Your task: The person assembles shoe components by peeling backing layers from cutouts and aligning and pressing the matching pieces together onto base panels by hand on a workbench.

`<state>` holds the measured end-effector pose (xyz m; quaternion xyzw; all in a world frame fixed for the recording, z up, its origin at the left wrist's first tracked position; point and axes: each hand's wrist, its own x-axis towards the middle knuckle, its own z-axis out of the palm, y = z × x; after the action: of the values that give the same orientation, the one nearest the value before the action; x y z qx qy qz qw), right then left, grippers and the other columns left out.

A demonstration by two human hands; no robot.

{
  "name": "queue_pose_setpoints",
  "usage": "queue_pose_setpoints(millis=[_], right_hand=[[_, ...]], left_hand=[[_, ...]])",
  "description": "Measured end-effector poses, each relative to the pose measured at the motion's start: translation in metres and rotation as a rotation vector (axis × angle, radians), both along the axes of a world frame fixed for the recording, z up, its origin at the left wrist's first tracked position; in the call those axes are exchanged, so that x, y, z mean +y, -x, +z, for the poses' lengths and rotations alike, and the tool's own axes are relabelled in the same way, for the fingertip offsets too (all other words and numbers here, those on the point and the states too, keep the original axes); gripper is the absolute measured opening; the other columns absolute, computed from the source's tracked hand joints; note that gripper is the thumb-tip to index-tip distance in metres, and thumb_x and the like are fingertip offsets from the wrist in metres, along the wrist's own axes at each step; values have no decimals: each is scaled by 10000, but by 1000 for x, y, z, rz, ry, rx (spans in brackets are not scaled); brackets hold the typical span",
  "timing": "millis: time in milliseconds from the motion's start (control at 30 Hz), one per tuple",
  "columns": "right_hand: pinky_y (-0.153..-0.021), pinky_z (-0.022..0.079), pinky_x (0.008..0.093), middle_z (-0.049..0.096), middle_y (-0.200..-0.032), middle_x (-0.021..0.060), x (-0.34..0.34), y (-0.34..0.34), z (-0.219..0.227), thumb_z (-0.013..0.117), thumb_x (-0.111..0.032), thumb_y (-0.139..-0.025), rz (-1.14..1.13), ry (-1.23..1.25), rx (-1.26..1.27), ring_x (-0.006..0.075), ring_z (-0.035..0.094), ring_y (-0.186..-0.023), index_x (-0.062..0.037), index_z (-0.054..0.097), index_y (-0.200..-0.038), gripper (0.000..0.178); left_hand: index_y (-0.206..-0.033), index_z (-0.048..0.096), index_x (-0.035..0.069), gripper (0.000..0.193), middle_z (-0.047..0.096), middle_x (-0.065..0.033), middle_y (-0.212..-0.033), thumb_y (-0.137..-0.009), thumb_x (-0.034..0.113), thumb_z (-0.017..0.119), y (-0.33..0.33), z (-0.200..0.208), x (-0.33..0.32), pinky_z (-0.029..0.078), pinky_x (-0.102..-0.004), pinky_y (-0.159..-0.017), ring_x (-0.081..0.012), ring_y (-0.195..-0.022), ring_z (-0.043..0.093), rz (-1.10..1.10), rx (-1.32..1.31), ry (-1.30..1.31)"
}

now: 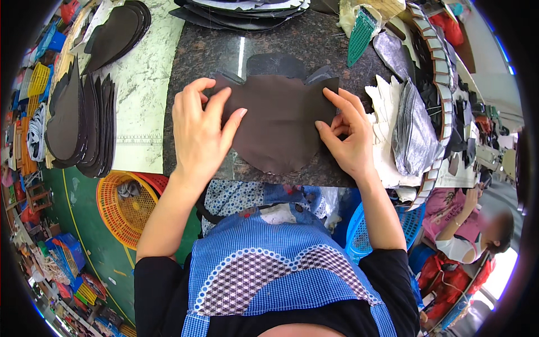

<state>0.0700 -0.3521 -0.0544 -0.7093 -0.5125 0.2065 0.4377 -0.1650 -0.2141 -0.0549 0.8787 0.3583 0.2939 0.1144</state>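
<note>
A dark brown, leather-like cut piece (281, 121) lies flat on the dark stone worktop before me, rounded along its near edge. Beneath its far edge, darker grey material (275, 65) sticks out, with narrow folded-looking flaps to either side. My left hand (201, 123) rests at the piece's left side, thumb and forefinger apart on its surface. On the opposite side is my right hand (349, 132), forefinger at the far right corner and thumb on the right edge. Its other fingers are curled and partly hidden. Neither hand is closed round the piece.
Stacks of dark cut pieces stand at left (67, 121) and far left (120, 33); another pile (241, 14) sits at the back. White and grey pieces (412, 132) lie right, beside a curved segmented rack (446, 112). Below are orange (126, 216) and blue baskets (359, 233). Someone in pink (449, 216) sits right.
</note>
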Motion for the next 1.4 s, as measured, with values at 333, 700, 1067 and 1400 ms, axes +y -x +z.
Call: queue_pose_setpoints(millis=[333, 700, 1067, 1400], right_hand=[[-705, 574, 358, 567, -1343, 177, 22, -13, 10, 748, -103, -848, -64, 64, -443, 260, 695, -791, 9, 626, -1299, 480], [-1231, 242, 475, 429, -1560, 186, 5, 10, 13, 685, -319, -899, 174, 177, -788, 317, 376, -1472, 33, 494, -1451, 682], [-1253, 189, 468, 346, -1619, 175, 50, 58, 7, 543, -404, -984, 431, 36, -745, 320, 302, -1512, -153, 425, -1548, 628], [-1235, 234, 492, 374, -1577, 232, 44, 46, 5, 611, -382, -940, 397, 1, -687, 367, 313, -1497, -135, 522, -1468, 590]], left_hand=[[-1566, 394, 127, 868, 282, -234, -1628, -853, 484, 735, -30, -5, -31, 175, -613, -1214, -444, -1517, 227, -355, 307, 44], [-1573, 312, 8, 1048, 259, -259, -1631, -819, 597, 739, 8, -2, -2, 192, -541, -1238, -384, -1530, 250, -306, 279, 116], [-1305, 651, 113, 415, 663, -114, -1323, -892, 88, 670, -5, 53, 225, 445, -450, -1057, -347, -1232, 605, -58, 125, -746], [-1042, 766, 50, 172, 713, -41, -1101, -890, 132, 773, -29, 107, 204, 507, -301, -853, -175, -962, 673, -323, -162, -94]])
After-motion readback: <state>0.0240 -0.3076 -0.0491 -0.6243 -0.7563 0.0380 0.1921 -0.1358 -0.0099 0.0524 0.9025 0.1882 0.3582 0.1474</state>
